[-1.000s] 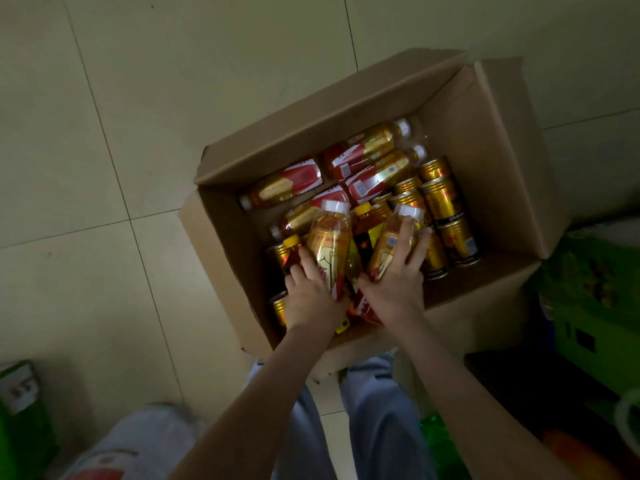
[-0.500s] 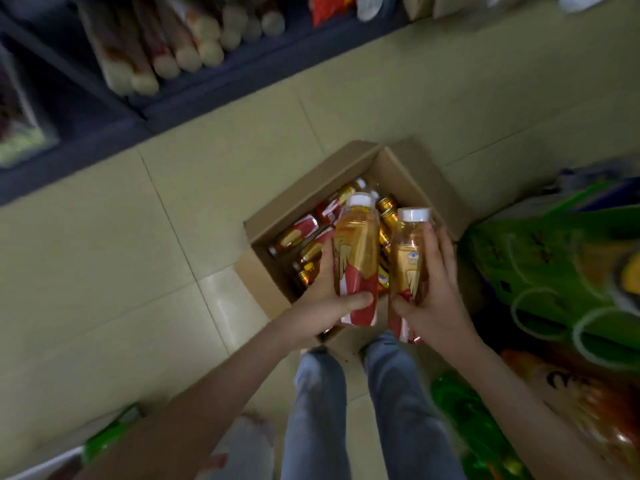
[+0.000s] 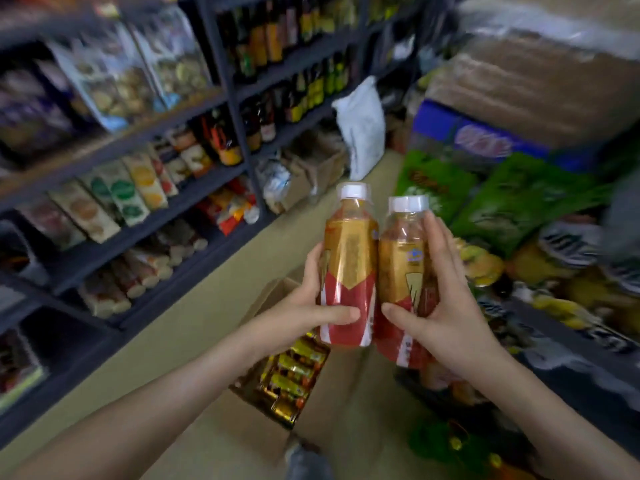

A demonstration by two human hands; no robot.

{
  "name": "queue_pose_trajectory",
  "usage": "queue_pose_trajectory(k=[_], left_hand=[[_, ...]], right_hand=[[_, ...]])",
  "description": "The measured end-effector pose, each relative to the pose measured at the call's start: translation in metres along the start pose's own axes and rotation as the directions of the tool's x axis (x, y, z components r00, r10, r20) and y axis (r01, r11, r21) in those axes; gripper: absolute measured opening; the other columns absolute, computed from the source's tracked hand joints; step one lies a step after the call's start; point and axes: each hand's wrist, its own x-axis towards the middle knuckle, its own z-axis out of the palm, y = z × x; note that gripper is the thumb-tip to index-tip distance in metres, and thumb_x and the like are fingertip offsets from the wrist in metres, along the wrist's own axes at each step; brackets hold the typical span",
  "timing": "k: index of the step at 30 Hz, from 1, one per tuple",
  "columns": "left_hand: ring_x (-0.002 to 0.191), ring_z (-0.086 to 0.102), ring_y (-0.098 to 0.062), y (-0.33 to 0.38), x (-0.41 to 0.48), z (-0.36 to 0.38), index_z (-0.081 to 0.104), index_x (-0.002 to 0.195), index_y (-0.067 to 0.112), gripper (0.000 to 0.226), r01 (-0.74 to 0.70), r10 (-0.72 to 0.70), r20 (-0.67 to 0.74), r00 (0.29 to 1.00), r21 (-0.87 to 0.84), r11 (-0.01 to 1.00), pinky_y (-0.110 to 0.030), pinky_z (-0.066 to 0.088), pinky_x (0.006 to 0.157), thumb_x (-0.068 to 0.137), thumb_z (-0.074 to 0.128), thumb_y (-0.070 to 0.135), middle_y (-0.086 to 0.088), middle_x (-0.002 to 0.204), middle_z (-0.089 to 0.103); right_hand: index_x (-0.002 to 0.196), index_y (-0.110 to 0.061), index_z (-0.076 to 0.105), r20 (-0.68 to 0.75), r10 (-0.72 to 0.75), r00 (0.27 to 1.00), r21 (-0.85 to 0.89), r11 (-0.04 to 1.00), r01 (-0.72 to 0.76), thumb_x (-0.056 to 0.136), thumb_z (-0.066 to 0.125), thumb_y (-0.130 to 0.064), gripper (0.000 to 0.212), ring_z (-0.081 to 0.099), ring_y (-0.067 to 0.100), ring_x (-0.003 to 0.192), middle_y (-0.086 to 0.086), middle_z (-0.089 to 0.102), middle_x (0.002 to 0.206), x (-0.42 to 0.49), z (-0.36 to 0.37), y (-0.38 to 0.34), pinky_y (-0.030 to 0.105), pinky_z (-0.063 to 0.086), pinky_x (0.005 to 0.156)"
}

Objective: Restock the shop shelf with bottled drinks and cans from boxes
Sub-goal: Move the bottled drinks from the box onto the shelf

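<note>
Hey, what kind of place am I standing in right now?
Most likely a small grocery shop aisle. Dark shelves hold packaged snacks and rows of bottles, and an open cardboard box of drinks sits on the floor. Each hand, left hand and right hand, holds a bottled drink.

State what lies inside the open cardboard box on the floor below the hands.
Gold cans or bottles show inside the cardboard box. The two held bottles and the hands cover its far part.
</note>
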Motion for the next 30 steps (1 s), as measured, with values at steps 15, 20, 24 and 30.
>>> queue_pose_trajectory(k=[15, 20, 24, 30], left_hand=[[0.101, 0.067, -0.016, 0.133, -0.026, 0.363, 0.028, 0.14, 0.034, 0.093, -0.36, 0.349, 0.156, 0.924, 0.049, 0.931, -0.033, 0.057, 0.078, 0.065, 0.078, 0.01, 0.0, 0.115, 0.065], [0.101, 0.066, -0.012, 0.181, -0.018, 0.415, 0.025, 0.139, 0.04, 0.099, -0.51, 0.478, 0.257, 0.84, 0.07, 0.857, -0.034, 0.056, 0.08, 0.064, 0.083, 0.011, 0.003, 0.121, 0.06], [0.101, 0.067, -0.011, 0.214, -0.006, 0.448, 0.026, 0.139, 0.041, 0.098, -0.61, 0.572, 0.33, 0.751, 0.015, 0.792, -0.031, 0.057, 0.077, 0.064, 0.083, 0.012, 0.006, 0.114, 0.065], [0.107, 0.064, -0.014, 0.254, 0.011, 0.5, 0.021, 0.14, 0.05, 0.112, -0.659, 0.603, 0.409, 0.685, -0.006, 0.752, -0.041, 0.053, 0.091, 0.052, 0.085, 0.024, 0.003, 0.13, 0.055]], right_hand=[[0.15, -0.045, 0.005, -0.345, -0.211, 0.914, -0.145, 0.975, 0.171, 0.078, 0.076, -0.01, 0.107, 0.01, 0.001, 0.145, -0.021, 0.007, 0.157, -0.229, -0.324, -0.073, 0.043, 0.031, 0.114], [0.145, -0.056, 0.007, -0.456, -0.263, 0.85, -0.186, 0.962, 0.198, 0.077, 0.078, -0.016, 0.106, 0.027, 0.003, 0.141, -0.029, 0.014, 0.153, -0.257, -0.379, -0.1, 0.044, 0.036, 0.111], [0.144, -0.057, 0.005, -0.545, -0.321, 0.775, -0.296, 0.938, 0.18, 0.078, 0.077, -0.022, 0.104, 0.016, -0.01, 0.14, -0.037, 0.011, 0.151, -0.273, -0.421, -0.115, 0.031, 0.025, 0.116], [0.145, -0.051, 0.0, -0.633, -0.419, 0.651, -0.422, 0.892, 0.163, 0.08, 0.075, -0.024, 0.103, 0.005, -0.022, 0.134, -0.035, 0.003, 0.152, -0.279, -0.497, -0.119, -0.005, 0.013, 0.101]])
